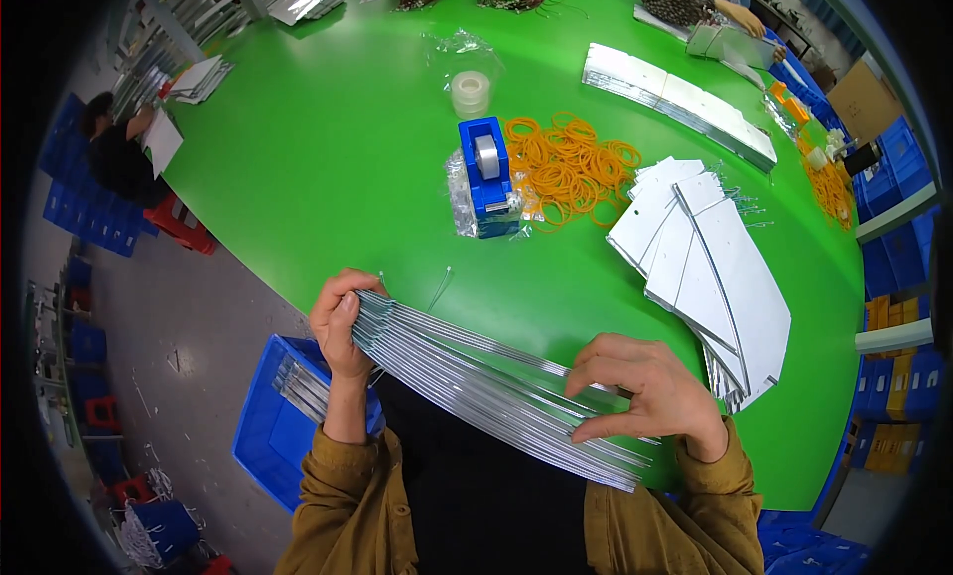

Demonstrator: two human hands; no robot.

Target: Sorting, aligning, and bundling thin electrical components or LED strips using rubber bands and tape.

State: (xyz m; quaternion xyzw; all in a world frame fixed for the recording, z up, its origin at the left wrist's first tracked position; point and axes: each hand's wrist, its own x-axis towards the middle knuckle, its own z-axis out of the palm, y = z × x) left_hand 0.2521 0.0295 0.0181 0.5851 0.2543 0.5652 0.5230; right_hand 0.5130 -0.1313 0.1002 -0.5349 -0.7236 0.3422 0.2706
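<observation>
Slim silvery metal strips (467,391) are spreading like a loose fan between the person's two hands, lying slantwise in front of the dark shirt (467,515) and over the near edge of the green tabletop (367,178). Their thin wire ends are gathering at the left, while their other ends are spacing out toward the lower right. The left hand (340,327) is pinching the gathered ends between thumb and fingers. The right hand (645,386) is curving over the upper strips near their far ends, thumb and fingers standing apart with strips running between; whether it is gripping any, I cannot tell.

Beyond the strips, a blue tape dispenser (487,196) is standing beside a heap of orange rubber bands (576,173), with clear tape rolls (471,94) sitting just behind it. White flat panels (730,257) are overlapping in a fanned pile beyond the right hand, and a long white stack (685,99) is lying farther back. Below the left side of the tabletop, a blue bin (253,456) is holding more silvery pieces (301,388). At the far left, a seated co-worker (124,158) is holding a white sheet (163,138); at the far right, another co-worker's hand (740,17) is reaching over a pale panel (730,45).
</observation>
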